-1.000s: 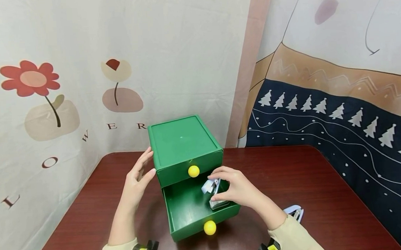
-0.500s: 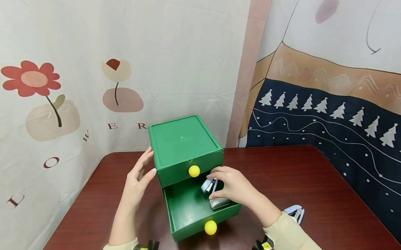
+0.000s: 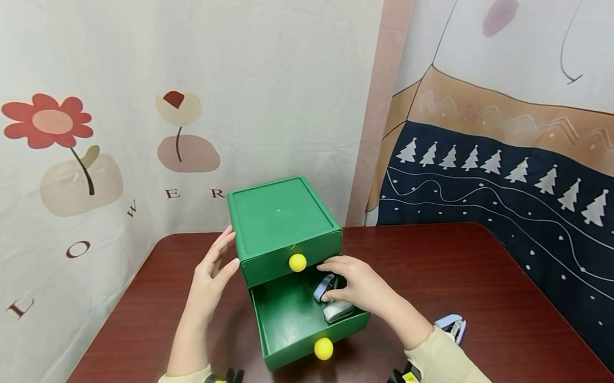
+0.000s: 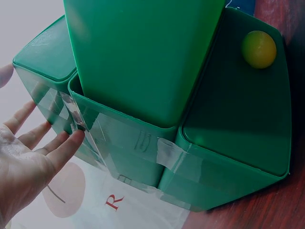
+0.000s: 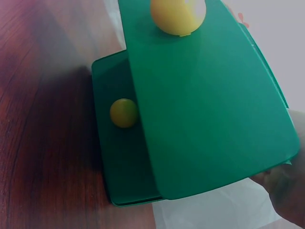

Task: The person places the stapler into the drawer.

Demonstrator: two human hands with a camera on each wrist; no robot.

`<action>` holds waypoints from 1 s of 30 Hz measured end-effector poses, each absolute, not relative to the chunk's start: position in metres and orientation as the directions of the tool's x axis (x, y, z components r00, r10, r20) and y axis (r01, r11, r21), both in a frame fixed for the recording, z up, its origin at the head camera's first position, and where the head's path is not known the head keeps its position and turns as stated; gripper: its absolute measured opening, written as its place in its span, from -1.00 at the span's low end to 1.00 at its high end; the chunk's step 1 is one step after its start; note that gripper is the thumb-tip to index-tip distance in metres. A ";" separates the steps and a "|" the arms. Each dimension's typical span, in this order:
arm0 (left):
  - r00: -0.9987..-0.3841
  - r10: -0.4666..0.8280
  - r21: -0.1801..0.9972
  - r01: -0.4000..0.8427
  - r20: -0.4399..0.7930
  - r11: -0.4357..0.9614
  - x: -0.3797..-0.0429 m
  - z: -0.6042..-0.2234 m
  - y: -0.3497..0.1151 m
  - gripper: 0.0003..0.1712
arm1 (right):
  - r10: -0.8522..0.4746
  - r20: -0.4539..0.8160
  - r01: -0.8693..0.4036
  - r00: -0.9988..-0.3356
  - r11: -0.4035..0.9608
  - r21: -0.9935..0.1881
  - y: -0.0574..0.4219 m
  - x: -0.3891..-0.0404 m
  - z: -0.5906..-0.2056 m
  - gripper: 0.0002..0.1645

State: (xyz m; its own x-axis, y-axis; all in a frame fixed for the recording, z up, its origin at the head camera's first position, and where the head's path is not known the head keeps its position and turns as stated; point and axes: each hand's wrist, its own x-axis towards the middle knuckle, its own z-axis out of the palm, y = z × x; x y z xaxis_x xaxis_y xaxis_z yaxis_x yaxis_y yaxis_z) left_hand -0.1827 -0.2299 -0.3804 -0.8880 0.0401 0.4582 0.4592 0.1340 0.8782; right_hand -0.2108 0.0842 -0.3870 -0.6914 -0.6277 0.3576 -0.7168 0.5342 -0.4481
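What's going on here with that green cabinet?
A person's left hand touches the side of a shiny green plastic drawer cabinet with round yellow knobs. Their right hand reaches into the pulled-out green drawer, at a small light blue stapler-like object; whether it grips it is hard to tell. A pale grey object shows nearer the drawer's front. Another light blue object, partly hidden by the sleeve, lies on the reddish-brown table.

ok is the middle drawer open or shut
Open: the middle drawer juts out past the top drawer, and its inside shows in the head view.
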 end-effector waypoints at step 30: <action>-0.883 0.046 0.875 0.470 0.468 0.115 -0.183 -0.380 -0.230 -0.45 | -0.319 0.597 -0.664 -0.736 0.509 -0.547 0.153 -0.180 -0.400 -0.29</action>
